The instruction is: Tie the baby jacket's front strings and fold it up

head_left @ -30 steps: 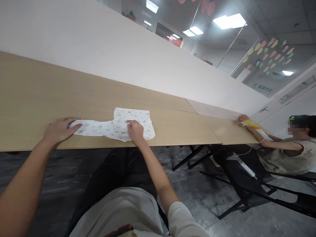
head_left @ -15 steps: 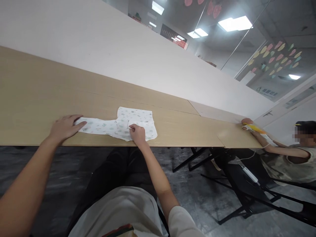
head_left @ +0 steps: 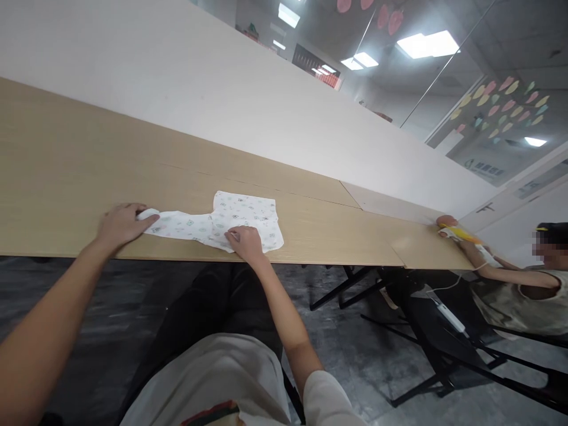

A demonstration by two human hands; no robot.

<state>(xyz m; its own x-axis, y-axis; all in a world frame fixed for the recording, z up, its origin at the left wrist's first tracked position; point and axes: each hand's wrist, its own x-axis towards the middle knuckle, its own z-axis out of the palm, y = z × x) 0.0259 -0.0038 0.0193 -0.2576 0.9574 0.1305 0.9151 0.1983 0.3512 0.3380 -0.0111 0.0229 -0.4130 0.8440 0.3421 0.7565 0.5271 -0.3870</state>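
Observation:
A small white baby shirt [head_left: 245, 207] with a fine green and grey print lies partly folded on the wooden table. One long sleeve [head_left: 181, 225] stretches out to the left. My left hand [head_left: 120, 227] grips the cuff end of that sleeve between thumb and fingers, and the fabric there is lifted slightly. Over the lower middle of the shirt's body is my right hand [head_left: 247, 242], its fingers bent and closed on the cloth. The fingertips' exact hold is partly hidden by the hand itself.
The table [head_left: 89, 171] runs along a white partition [head_left: 155, 94] with glass above it. At the far right another person's arm [head_left: 510, 272] reaches over a doll-like figure [head_left: 461, 234] on the table. Black folding chairs [head_left: 439, 331] stand below on the right.
My left hand has closed on the sleeve's cuff, which is now bunched up a little. My right hand has shifted slightly left, fingers lower on the cloth. The camera view has moved a little.

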